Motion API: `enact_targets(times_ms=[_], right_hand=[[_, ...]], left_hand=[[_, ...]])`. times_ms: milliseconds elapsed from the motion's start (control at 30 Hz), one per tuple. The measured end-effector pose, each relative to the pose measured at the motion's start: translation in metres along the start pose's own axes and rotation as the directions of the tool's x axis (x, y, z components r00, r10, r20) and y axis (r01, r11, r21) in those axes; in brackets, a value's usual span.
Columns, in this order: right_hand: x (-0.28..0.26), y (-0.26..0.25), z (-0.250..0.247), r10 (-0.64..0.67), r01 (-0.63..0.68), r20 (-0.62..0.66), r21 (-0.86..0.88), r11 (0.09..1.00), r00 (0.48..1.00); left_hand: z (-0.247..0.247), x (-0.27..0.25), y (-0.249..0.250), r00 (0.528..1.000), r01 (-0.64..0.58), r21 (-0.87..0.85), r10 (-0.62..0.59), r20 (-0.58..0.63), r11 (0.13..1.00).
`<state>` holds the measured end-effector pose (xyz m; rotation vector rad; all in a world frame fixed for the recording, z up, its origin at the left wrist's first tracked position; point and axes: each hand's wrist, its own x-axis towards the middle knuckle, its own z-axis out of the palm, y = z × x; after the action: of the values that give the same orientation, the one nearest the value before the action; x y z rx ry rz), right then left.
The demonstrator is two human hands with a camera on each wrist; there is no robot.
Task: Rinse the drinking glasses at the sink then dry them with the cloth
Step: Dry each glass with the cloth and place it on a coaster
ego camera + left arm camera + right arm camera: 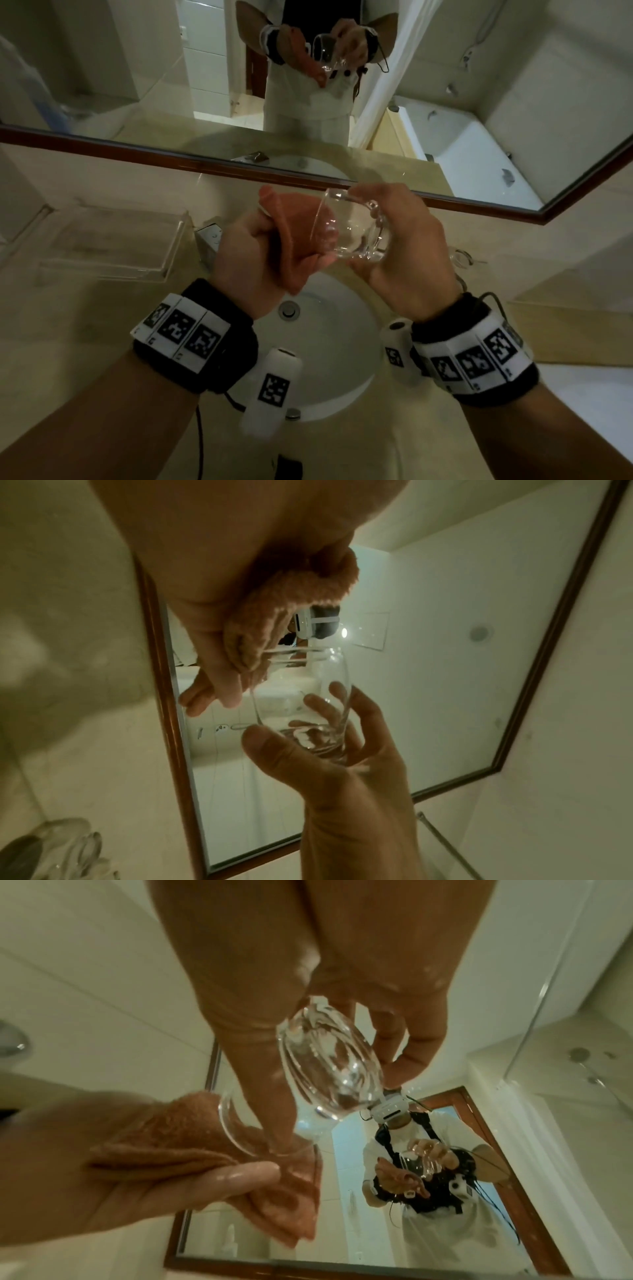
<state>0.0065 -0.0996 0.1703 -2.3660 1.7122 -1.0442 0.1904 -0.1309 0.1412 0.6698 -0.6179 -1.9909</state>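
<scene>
Left hand (250, 250) grip bunches cloth (294, 226); right hand (404, 250) clasps glass (346, 229) sideways, mouth toward cloth.

On my left wrist I wear a black band (197, 337) carrying white panels printed with square black-and-white markers, with a white cylindrical camera (270, 387) at its four o'clock side and a thin black cable trailing off. My right wrist band (474, 356) matches, its camera (397, 346) at nine o'clock. Both forearms are bare. The mirror shows my white top and black straps.
</scene>
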Motion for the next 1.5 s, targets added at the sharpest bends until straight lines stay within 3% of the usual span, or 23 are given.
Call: enact_targets(times_ms=[100, 200, 367, 467, 533, 567, 633, 700, 767, 833, 900, 1033, 1067, 1133, 1200, 1400, 1500], right_hand=[[0.002, 0.003, 0.01, -0.071, 0.073, 0.016, -0.166, 0.983, 0.997], [0.003, 0.003, 0.013, -0.107, 0.107, 0.009, -0.2, 0.974, 0.994], [0.009, 0.014, 0.017, -0.164, 0.168, 0.061, -0.073, 0.983, 0.985], [0.009, 0.016, 0.019, -0.172, 0.165, 0.082, 0.09, 0.982, 0.982], [0.008, 0.017, 0.019, -0.089, 0.056, 0.119, 0.254, 0.966, 0.989], [0.008, 0.017, 0.018, 0.027, -0.08, 0.16, 0.337, 0.938, 0.987], [0.011, 0.011, 0.015, 0.263, -0.383, 0.31, 0.439, 0.812, 0.913], [0.013, 0.009, 0.016, 0.373, -0.531, 0.402, 0.427, 0.732, 0.836], [0.014, 0.012, 0.019, 0.345, -0.506, 0.395, 0.446, 0.738, 0.851], [0.015, 0.018, 0.021, 0.229, -0.394, 0.367, 0.476, 0.786, 0.901], [0.015, 0.025, 0.02, 0.128, -0.31, 0.374, 0.477, 0.823, 0.918], [0.015, 0.027, 0.023, 0.108, -0.254, 0.307, 0.488, 0.835, 0.946], [0.017, 0.024, 0.023, 0.188, -0.333, 0.319, 0.498, 0.8, 0.929], [0.019, 0.015, 0.024, 0.379, -0.552, 0.42, 0.451, 0.701, 0.825], [0.018, 0.015, 0.025, 0.435, -0.615, 0.468, 0.359, 0.702, 0.77], [0.011, 0.027, 0.021, 0.223, -0.412, 0.406, 0.471, 0.78, 0.886], [0.01, 0.029, 0.024, 0.253, -0.405, 0.338, 0.528, 0.746, 0.906]], left_hand=[[-0.004, 0.002, -0.006, 0.999, -0.036, 0.24, 0.03, 0.029, 0.97], [-0.004, 0.001, -0.006, 0.997, -0.068, 0.381, 0.046, 0.067, 0.922], [-0.009, 0.006, -0.003, 0.991, -0.06, 0.316, 0.02, 0.131, 0.947], [-0.016, 0.012, -0.004, 0.987, -0.068, 0.262, 0.026, 0.159, 0.963], [-0.021, 0.014, -0.004, 0.986, -0.083, 0.238, 0.045, 0.16, 0.968], [-0.022, 0.015, -0.005, 0.986, -0.1, 0.242, 0.064, 0.152, 0.965], [-0.023, 0.017, -0.006, 0.984, -0.14, 0.264, 0.105, 0.144, 0.954], [-0.025, 0.018, -0.007, 0.982, -0.162, 0.273, 0.127, 0.14, 0.948], [-0.027, 0.019, -0.006, 0.983, -0.161, 0.284, 0.126, 0.136, 0.945], [-0.031, 0.02, -0.004, 0.988, -0.13, 0.302, 0.096, 0.124, 0.945], [-0.034, 0.02, -0.003, 0.989, -0.094, 0.298, 0.055, 0.138, 0.95], [-0.034, 0.021, -0.008, 0.99, -0.083, 0.237, 0.052, 0.134, 0.968], [-0.034, 0.022, -0.009, 0.991, -0.096, 0.236, 0.07, 0.117, 0.967], [-0.033, 0.023, -0.012, 0.991, -0.117, 0.243, 0.095, 0.099, 0.963], [-0.032, 0.023, -0.014, 0.99, -0.124, 0.252, 0.101, 0.1, 0.96], [-0.038, 0.027, -0.017, 0.993, -0.094, 0.228, 0.077, 0.086, 0.969], [-0.035, 0.029, -0.018, 0.994, -0.087, 0.211, 0.07, 0.09, 0.974]])
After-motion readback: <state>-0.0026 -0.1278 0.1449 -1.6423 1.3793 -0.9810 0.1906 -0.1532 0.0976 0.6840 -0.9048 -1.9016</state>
